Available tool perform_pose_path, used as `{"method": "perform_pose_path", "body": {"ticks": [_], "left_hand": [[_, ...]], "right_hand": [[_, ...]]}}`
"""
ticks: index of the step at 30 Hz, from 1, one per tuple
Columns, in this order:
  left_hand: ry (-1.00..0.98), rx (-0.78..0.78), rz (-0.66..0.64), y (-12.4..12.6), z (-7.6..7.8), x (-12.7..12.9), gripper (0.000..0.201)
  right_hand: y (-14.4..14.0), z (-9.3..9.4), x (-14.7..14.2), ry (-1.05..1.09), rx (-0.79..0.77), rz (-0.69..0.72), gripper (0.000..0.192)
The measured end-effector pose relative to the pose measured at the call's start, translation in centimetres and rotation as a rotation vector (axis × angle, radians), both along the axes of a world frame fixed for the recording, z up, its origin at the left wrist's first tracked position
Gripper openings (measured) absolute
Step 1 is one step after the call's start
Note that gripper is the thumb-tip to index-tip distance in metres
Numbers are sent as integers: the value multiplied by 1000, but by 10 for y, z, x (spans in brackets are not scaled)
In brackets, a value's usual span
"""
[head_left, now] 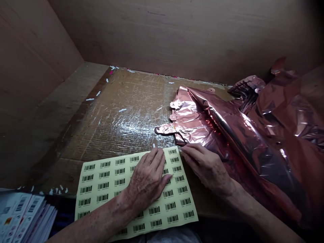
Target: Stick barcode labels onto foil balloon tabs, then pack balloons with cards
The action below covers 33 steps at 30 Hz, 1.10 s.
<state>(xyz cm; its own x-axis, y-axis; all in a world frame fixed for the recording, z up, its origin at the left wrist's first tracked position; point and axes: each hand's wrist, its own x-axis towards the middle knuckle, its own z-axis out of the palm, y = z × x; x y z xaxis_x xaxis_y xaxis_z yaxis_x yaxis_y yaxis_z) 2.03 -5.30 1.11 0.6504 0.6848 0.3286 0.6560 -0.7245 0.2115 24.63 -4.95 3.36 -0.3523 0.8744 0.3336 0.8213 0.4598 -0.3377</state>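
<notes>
At our far left, a stack of printed cards (32, 219) stands below the edge of the cardboard (113, 111), which is strewn with small white scraps (123, 110). Next comes the pale yellow sheet (96, 192), set with rows of barcodes and lying at the near edge, partly over the cardboard. Our left hand (149, 175) rests on it palm down, fingers straight and together, pressing without gripping and hiding several of the barcodes. Just beyond the sheet's upper right corner is our right hand (207, 165), thumb and fingers drawn together; its tips are just beside that corner, and we cannot tell whether they pinch anything. Behind and to the right of that hand spreads the pink foil pile (227, 125), its tabs (164, 129) pointing left toward the bare cardboard. We judge the step in hand to be steadying the sheet while the right fingers work near its corner. The next move, we think, calls for firm, flat pressure from the left palm and a fine fingertip touch from the right, clear of the slippery-looking foil.
</notes>
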Motion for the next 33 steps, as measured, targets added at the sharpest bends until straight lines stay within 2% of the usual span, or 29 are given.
{"method": "perform_pose_path", "body": {"ticks": [5,9,13,19,24,27,33], "left_hand": [[-34,-10,9,1,-2,0,46],[-33,-54,-6,6,0,0,45],[-27,-103,-58,15,3,-5,42],[-46,-70,-52,20,-1,-7,41],[-30,-64,-27,28,-1,-2,42],[-17,-66,-30,32,-2,-2,43],[-13,-67,-13,33,-4,-8,45]], "right_hand": [[13,-10,0,-6,-54,-28,19],[15,-9,0,-148,89,-91,20],[19,-5,2,-245,162,-120,38],[18,-6,3,-138,132,-31,18],[24,-8,-4,-146,59,-49,20],[34,-7,-8,-211,103,-72,20],[43,-9,-12,-226,165,-23,19]]}}
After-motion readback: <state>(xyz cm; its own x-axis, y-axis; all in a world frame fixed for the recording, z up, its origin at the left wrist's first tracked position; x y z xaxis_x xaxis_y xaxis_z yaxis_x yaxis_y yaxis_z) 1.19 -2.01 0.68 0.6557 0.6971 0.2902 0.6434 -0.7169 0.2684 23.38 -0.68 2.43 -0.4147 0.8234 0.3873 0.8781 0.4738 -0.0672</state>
